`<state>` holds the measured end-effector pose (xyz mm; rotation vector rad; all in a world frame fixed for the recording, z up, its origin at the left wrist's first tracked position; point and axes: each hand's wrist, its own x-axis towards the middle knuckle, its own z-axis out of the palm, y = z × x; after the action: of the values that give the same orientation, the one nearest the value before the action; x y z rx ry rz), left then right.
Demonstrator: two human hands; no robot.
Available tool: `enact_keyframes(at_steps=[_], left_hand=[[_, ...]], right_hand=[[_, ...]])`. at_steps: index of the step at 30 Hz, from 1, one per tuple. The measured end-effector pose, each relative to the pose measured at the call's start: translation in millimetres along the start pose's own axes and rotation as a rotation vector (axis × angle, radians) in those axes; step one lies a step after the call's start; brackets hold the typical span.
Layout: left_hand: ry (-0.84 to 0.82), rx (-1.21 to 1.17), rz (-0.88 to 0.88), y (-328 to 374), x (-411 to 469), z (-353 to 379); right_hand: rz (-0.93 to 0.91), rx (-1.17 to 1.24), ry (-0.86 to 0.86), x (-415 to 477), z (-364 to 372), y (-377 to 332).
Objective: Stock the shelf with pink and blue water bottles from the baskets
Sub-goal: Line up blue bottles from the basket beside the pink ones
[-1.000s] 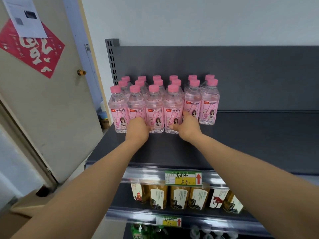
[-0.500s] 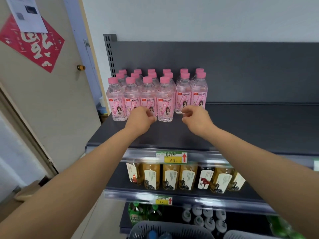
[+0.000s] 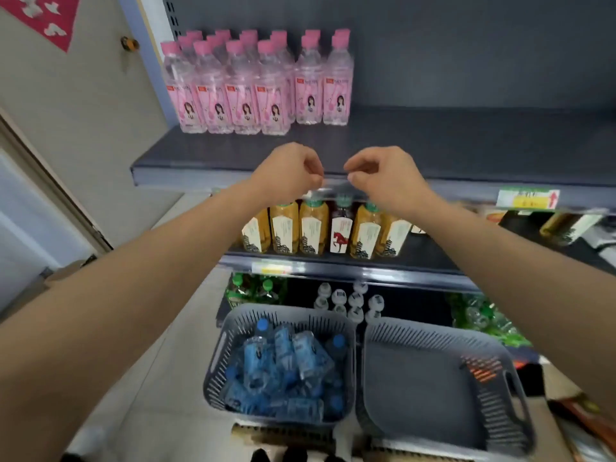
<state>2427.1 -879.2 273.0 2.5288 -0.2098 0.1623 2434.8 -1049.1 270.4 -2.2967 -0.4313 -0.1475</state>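
We find the pink bottles (image 3: 253,91) upright at the far left of the top shelf (image 3: 433,145), packed cap to cap in several rows. The two columns on the right of the group sit further back than the front row of four.

The left hand (image 3: 290,171) and right hand (image 3: 383,176) hang side by side in front of that shelf's near edge, close together but apart. Both have loosely curled fingers and neither grips anything.

Low in the near field stand two grey slotted baskets, touching. The left basket (image 3: 216,358) holds the blue bottles (image 3: 283,368), lying heaped at all angles. The right basket (image 3: 433,378) shows its bare grey floor.

On the middle shelf, amber tea bottles (image 3: 313,228) stand in a row, with a price tag (image 3: 528,199) on the shelf edge above them to the right
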Motion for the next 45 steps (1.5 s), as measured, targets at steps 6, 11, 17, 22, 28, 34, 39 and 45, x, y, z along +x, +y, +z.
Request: enact_keyframes(at_steps=[6,11,17,22,28,34,39,45], left_hand=[[-0.222,0.03,-0.136,-4.9,-48.9,65.7],[-0.362,-0.007,-0.339,-50.7,-90.9,115.5],[-0.452,-0.036,-0.576,-130.3,-126.8,161.2],[-0.477,-0.032,-0.704,-196.7,-143.3,207.0],[-0.522,-0.001,-0.767,-261.1,-145.8,264.6],[-0.336,-0.12,-0.845,-312.3,-126.5,309.0],[-0.311,-0.104,-0.823,-334.5,-99.5,331.0],[-0.31,0.14,-0.765,-339.2,-88.3,343.2]], right_hand=[[0.042,-0.021,-0.224,-55.8,26.2,48.6],[0.134,-0.032,-0.493,-86.7,81.1,84.4],[0.266,-0.077,-0.733,-103.2,159.2,123.0],[0.442,-0.14,-0.814,-113.0,233.5,162.2],[0.619,-0.182,-0.856,-119.4,305.2,214.8],[0.797,-0.057,-0.816,-133.3,358.3,261.2],[0.887,-0.038,-0.755,-136.5,378.7,287.5],[0.923,0.007,-0.758,-129.4,379.9,293.2]])
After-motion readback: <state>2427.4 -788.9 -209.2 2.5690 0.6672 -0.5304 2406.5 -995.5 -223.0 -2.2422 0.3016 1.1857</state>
